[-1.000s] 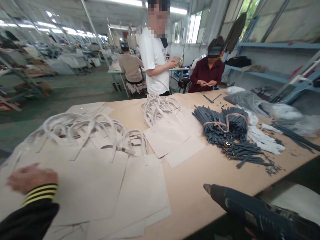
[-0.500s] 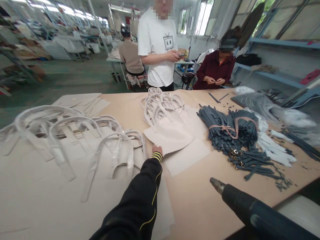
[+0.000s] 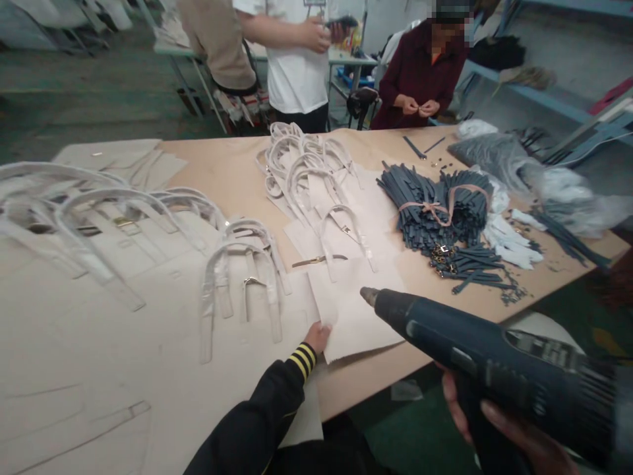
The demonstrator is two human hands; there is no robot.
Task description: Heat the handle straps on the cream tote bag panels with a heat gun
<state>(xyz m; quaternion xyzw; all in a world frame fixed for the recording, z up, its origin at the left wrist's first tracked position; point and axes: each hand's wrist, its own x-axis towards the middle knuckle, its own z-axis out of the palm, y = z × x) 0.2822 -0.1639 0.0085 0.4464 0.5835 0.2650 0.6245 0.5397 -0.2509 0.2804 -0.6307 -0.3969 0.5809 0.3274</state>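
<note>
My left hand [image 3: 317,336], in a black sleeve with yellow-striped cuff, pinches the near left edge of a beige bag panel [image 3: 363,310]. The panel's near edge is lifted slightly off the table, and a looped handle [image 3: 341,214] lies at its far end. My right hand [image 3: 524,429] is wrapped round the grip of a dark heat gun [image 3: 445,330]. The gun's metal nozzle points left, over the panel in this view. To the left of my left hand lie more beige panels [image 3: 173,343] with handles and gold-coloured buckles.
A brown-topped table [image 3: 217,155] carries a pile of beige handles [image 3: 291,148] and tied bundles of dark straps [image 3: 425,211]. Clear plastic bags [image 3: 568,191] lie at the right. Across the table one person stands holding a phone; another sits in a maroon top [image 3: 415,72].
My left hand has drawn the beige panel nearer, away from the handle pile. The heat gun has come further into view, its nozzle now farther left. My view has tilted down.
</note>
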